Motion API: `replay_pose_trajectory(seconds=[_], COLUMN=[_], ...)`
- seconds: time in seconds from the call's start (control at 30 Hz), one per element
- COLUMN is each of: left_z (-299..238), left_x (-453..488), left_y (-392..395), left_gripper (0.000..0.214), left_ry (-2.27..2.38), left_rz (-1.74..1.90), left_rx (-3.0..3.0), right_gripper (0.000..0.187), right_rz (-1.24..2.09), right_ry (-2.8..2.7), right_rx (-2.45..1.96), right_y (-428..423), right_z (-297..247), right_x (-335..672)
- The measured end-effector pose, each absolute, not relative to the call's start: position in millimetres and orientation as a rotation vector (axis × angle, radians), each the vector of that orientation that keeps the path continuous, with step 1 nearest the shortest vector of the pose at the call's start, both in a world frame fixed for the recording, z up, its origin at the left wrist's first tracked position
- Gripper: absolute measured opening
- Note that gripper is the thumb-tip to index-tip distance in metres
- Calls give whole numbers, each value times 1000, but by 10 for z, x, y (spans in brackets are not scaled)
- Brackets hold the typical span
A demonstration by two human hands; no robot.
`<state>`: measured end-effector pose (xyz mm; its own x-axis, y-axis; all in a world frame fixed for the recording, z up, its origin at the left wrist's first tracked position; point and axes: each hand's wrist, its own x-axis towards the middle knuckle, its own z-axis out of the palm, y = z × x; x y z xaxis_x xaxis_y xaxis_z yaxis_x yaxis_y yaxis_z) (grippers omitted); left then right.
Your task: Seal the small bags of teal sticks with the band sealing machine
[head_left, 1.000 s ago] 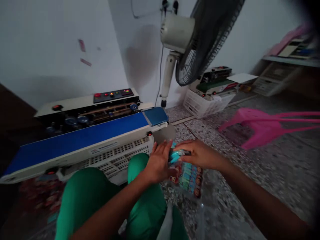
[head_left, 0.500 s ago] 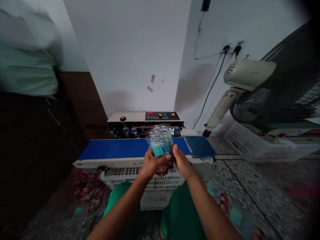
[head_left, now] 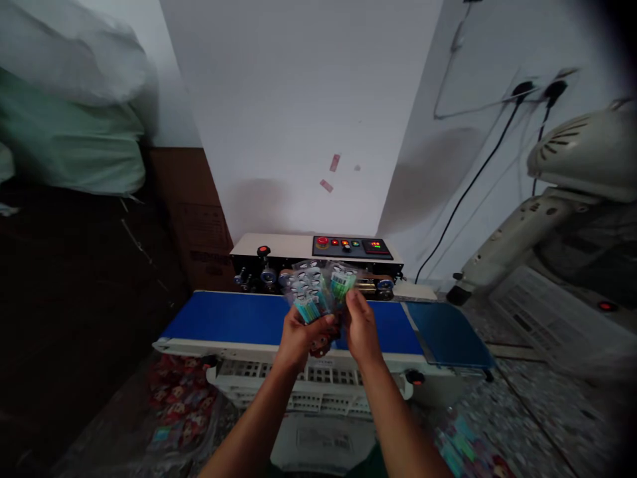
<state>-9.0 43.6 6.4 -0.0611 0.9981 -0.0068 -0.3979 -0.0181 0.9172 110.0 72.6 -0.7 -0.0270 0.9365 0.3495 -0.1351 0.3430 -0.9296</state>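
In the head view, my left hand is closed around a bundle of clear plastic packets with turquoise stick-like pieces and pale tops inside. My right hand pinches a green packet with a barcode, fanned out beside the bundle. Part of a reddish-brown printed figure shows below the fingers. Both hands are above the blue conveyor belt of a sealing machine. How many packets each hand holds I cannot tell.
A control panel with a red button sits behind the belt. A white crate is underneath. Printed packets lie in a bag at left and in a pile at right. A fan stands at right.
The right hand has drawn a green barcoded packet to the right, apart from the bundle in the left hand. My view has shifted, so the machine appears larger and lower.
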Motion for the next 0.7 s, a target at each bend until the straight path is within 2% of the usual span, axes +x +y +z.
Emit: replay_pose_trajectory(seconds=[0.13, 0.33, 0.7], left_z=[-8, -93, -143], left_x=[-86, -20, -59], left_y=[453, 410, 394], left_gripper=[39, 39, 27], left_ry=[936, 927, 860], left_rz=[1388, 1323, 1387], left_rx=[829, 777, 802], right_gripper=[25, 29, 37], right_rz=[908, 890, 516], right_ry=[-1160, -1115, -936], right_rx=[-942, -971, -1058], right_y=[723, 657, 822], right_z=[-64, -100, -69], right_x=[1111, 1184, 1775])
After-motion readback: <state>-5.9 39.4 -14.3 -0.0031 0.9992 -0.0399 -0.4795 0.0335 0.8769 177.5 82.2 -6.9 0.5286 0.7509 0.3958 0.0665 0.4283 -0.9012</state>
